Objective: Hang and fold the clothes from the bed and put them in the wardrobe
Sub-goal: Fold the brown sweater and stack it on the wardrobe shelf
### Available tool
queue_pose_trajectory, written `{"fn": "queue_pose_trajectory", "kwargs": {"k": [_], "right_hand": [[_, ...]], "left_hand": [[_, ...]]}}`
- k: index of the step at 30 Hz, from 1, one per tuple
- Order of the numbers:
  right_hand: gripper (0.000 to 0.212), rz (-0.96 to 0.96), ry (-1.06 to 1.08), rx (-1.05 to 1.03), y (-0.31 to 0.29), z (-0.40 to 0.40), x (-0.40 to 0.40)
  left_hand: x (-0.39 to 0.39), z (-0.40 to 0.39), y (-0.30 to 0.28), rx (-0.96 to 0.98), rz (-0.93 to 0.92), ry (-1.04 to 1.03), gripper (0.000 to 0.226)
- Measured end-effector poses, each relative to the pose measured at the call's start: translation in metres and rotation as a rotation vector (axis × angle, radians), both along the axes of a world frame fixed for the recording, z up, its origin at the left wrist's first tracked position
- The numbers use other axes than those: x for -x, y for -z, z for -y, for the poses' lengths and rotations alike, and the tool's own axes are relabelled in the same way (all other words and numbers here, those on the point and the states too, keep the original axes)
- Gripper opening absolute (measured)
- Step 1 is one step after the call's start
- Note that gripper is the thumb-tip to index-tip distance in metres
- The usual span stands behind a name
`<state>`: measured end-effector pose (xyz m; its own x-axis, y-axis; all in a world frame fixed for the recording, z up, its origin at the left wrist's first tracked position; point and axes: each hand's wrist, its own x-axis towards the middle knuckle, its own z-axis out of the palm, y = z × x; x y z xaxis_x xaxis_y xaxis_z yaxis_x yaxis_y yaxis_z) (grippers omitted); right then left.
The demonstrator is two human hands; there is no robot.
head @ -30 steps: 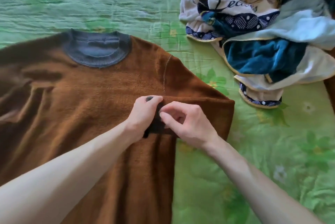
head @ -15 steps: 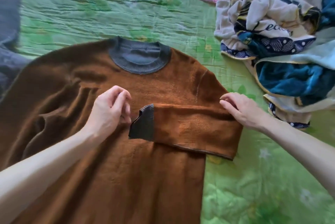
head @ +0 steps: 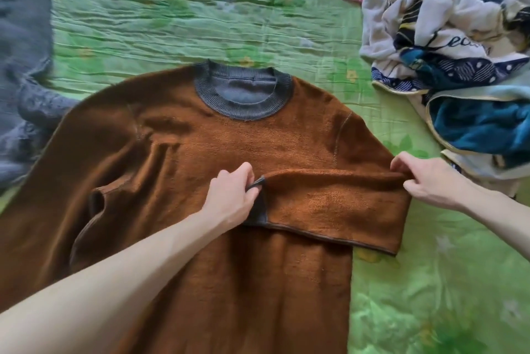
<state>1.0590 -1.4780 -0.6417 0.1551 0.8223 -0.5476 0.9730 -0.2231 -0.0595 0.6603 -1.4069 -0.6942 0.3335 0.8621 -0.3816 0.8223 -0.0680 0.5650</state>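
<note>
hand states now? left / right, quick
Left hand: fingers pinch the dark cuff of the folded sleeve.
Right hand: pinches the sleeve's fold edge.

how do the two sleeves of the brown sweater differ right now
The right sleeve is folded flat across the chest, while the left sleeve lies bunched and unfolded at the side. The left hand pinches the right sleeve's grey cuff and the right hand grips its fold; neither hand touches the left sleeve. Both are the same brown fabric on the green bedcover.
</note>
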Motion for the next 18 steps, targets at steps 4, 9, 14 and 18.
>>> {"fn": "queue_pose_trajectory", "kwargs": {"k": [4, 9, 14, 18], "right_hand": [[0.030, -0.029, -0.052, -0.127, -0.004, -0.002, 0.005], [0.020, -0.082, -0.148, -0.289, -0.013, -0.020, 0.024], [0.018, -0.063, -0.190, -0.277, -0.015, -0.056, 0.042], [0.027, 0.001, -0.144, -0.199, -0.007, -0.085, 0.056]], "left_hand": [[0.034, -0.023, -0.007, 0.065, 0.269, -0.126, 0.030], [0.091, -0.060, -0.009, -0.075, 0.346, -0.303, 0.019], [0.149, -0.082, -0.005, -0.140, 0.374, -0.438, 0.013], [0.186, -0.098, 0.002, -0.201, 0.348, -0.574, 0.017]]}}
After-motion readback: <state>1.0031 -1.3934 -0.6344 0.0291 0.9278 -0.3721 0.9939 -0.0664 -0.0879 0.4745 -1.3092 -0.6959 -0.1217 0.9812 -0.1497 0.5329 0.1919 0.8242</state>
